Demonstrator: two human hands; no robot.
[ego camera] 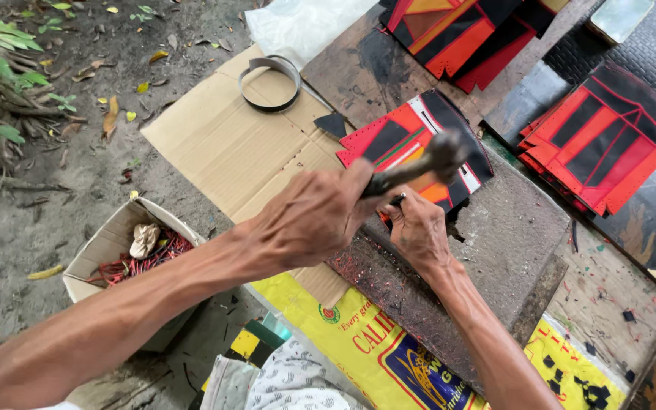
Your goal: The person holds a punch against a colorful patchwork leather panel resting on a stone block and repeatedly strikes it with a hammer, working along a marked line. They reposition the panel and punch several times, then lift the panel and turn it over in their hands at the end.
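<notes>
My left hand is closed around the handle of a dark hammer, whose blurred head hangs raised over a red, black and white cut piece. My right hand sits just below it and pinches a small dark punch upright on the near edge of that piece. The piece lies on a worn grey slab littered with red and black punched bits.
Stacks of red and black pieces lie at the right and the top. A metal band ring rests on flat cardboard. A cardboard box of red scraps stands on the dirt at the left. A yellow printed sack covers the near edge.
</notes>
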